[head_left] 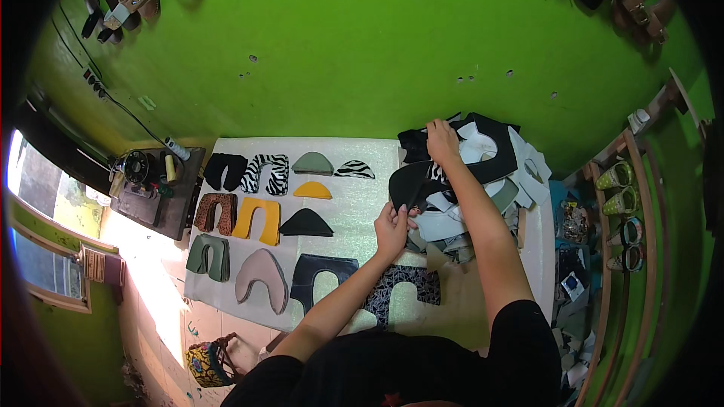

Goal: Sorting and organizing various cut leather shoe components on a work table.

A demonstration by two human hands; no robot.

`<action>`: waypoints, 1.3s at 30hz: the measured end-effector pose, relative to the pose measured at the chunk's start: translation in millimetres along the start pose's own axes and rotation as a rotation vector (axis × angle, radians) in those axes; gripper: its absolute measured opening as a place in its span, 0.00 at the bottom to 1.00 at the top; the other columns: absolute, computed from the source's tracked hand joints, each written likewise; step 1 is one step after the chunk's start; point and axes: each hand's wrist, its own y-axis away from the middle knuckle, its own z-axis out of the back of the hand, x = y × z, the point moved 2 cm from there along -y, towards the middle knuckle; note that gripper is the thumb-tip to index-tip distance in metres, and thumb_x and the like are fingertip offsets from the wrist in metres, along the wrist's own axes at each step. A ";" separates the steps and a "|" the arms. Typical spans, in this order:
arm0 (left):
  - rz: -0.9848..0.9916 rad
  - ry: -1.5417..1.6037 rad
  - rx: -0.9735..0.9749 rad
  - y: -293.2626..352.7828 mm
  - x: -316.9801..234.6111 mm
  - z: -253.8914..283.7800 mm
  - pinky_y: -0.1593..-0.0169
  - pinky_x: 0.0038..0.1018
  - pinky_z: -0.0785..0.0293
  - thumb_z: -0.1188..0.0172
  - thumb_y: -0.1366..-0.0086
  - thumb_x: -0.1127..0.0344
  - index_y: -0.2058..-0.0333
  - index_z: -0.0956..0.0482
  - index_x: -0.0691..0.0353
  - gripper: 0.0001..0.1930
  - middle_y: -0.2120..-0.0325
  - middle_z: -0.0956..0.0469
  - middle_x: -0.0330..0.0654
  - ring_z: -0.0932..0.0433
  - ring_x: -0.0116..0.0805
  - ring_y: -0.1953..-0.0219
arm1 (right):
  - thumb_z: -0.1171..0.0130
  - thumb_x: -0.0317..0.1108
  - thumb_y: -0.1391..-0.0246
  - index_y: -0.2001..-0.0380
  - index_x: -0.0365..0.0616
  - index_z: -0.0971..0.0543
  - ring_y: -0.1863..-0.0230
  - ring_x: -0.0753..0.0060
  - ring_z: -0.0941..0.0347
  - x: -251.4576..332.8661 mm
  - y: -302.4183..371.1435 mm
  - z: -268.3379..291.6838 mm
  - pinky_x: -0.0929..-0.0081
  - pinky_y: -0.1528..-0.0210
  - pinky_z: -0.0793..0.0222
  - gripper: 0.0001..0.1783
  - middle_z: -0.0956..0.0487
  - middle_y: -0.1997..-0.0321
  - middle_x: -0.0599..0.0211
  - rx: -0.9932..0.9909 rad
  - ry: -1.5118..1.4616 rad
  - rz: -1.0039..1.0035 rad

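Left fingers [402, 212] around one black piece [409, 187] — right fingers [436, 131], grip unclear — four half-moon pieces [307, 223] leftward

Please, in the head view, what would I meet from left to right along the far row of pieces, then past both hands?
Black U-shaped piece, zebra-striped U-shaped piece, grey-green half-moon piece, zebra-striped half-moon piece, left hand, right hand, white cut-out piece.

Matt black piece [408, 186], wooden rack [605, 279]

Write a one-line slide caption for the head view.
Left hand touching a black piece, right hand over a heap of cut pieces, beside rows of curved pieces on a pale table.
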 end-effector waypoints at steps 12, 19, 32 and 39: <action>-0.035 -0.120 0.029 2.6 4.9 -0.5 0.75 0.14 0.33 0.51 0.36 0.70 0.64 0.30 0.69 0.08 0.76 0.24 0.39 0.30 0.18 0.80 | 0.49 0.29 0.59 0.77 0.43 0.23 0.60 0.65 0.35 -7.6 -12.0 -16.9 0.68 0.61 0.37 0.05 0.30 0.67 0.66 -0.093 0.420 0.057; -0.059 -0.088 0.005 3.2 8.6 -0.8 0.76 0.15 0.34 0.52 0.36 0.69 0.65 0.30 0.70 0.08 0.77 0.24 0.39 0.29 0.17 0.80 | 0.47 0.29 0.58 0.76 0.42 0.23 0.63 0.63 0.32 -4.2 -16.5 9.3 0.66 0.64 0.36 0.05 0.30 0.70 0.66 -0.192 0.267 0.024; -0.098 -0.012 -0.018 -3.3 9.8 6.2 0.62 0.19 0.26 0.58 0.34 0.71 0.59 0.33 0.73 0.11 0.64 0.25 0.46 0.23 0.32 0.60 | 0.44 0.19 0.56 0.69 0.35 0.25 0.69 0.76 0.25 33.9 87.2 86.7 0.81 0.67 0.30 0.07 0.23 0.63 0.63 -0.589 -1.140 -0.244; 0.050 0.114 0.089 0.5 -6.6 22.0 0.59 0.26 0.24 0.61 0.34 0.72 0.51 0.38 0.65 0.13 0.62 0.26 0.47 0.24 0.30 0.61 | 0.49 0.18 0.57 0.70 0.37 0.23 0.60 0.59 0.26 99.0 168.5 110.1 0.73 0.59 0.30 0.09 0.25 0.60 0.55 -0.447 -0.834 -0.072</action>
